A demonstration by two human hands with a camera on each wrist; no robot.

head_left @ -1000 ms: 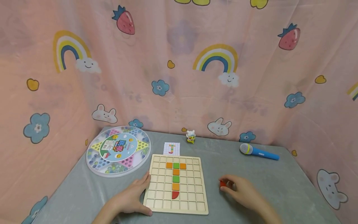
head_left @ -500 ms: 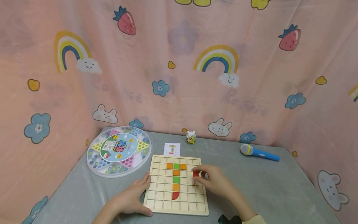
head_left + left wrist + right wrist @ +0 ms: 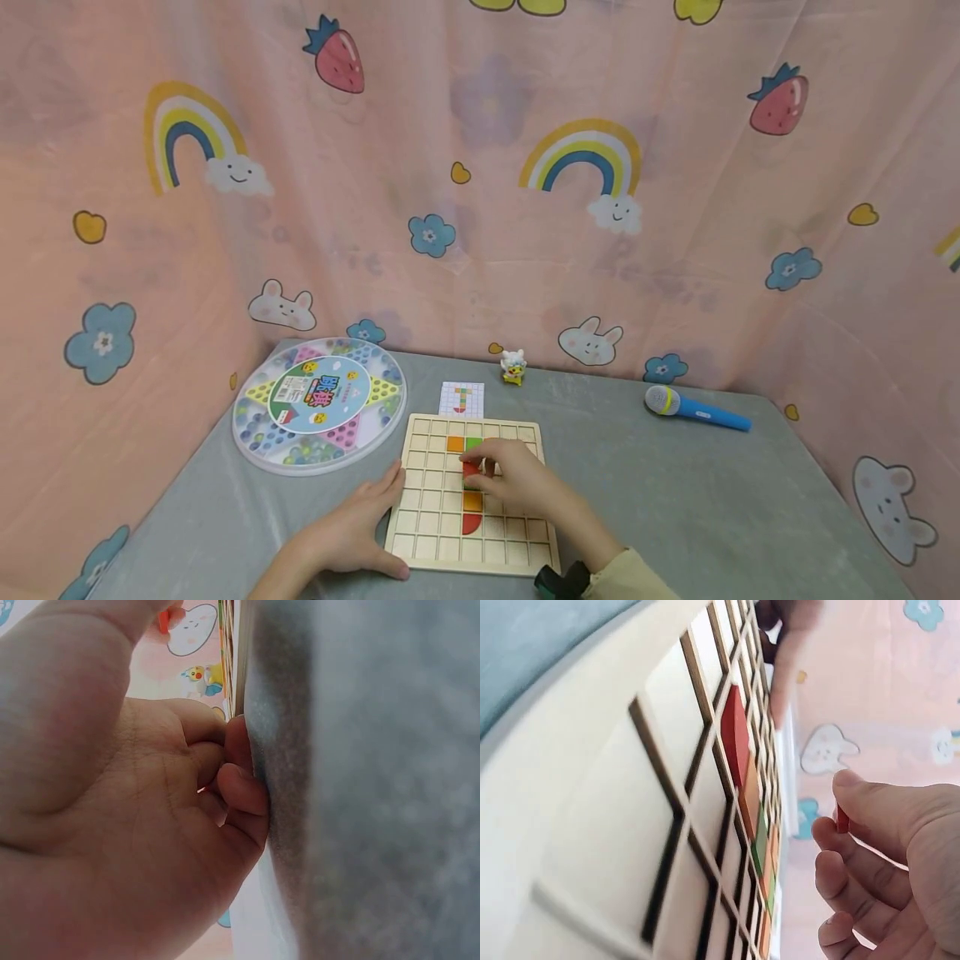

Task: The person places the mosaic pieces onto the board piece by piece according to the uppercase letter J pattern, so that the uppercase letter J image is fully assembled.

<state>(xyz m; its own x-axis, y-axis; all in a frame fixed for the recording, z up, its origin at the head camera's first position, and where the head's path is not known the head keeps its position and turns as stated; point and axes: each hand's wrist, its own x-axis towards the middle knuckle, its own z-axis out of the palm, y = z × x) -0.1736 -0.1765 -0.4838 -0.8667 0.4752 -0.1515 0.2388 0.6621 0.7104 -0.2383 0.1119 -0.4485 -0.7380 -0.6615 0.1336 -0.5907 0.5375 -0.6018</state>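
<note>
My right hand (image 3: 521, 482) pinches a small red tile (image 3: 469, 471) between thumb and fingertips, above the middle column of the wooden grid board (image 3: 517, 554). In the right wrist view, the red tile (image 3: 842, 819) is seen nearly edge-on, apart from the board. A red quarter-round tile (image 3: 471, 523) lies in the board, with an orange tile (image 3: 472, 502) directly above it. More orange and green tiles continue up the column, partly hidden by my right hand. My left hand (image 3: 352, 525) rests against the board's left edge, its thumb by the near corner.
A pattern card (image 3: 461, 399) lies behind the board. Beyond it stands a small figurine (image 3: 513, 367). To the left is a round marble game box (image 3: 247, 417), and a blue toy microphone (image 3: 701, 409) lies at the far right. A patterned curtain (image 3: 480, 292) hangs behind the table.
My right hand has carried the red tile leftward from the bare table, across the board's right edge, to above its middle column. The left hand and board stay in place.
</note>
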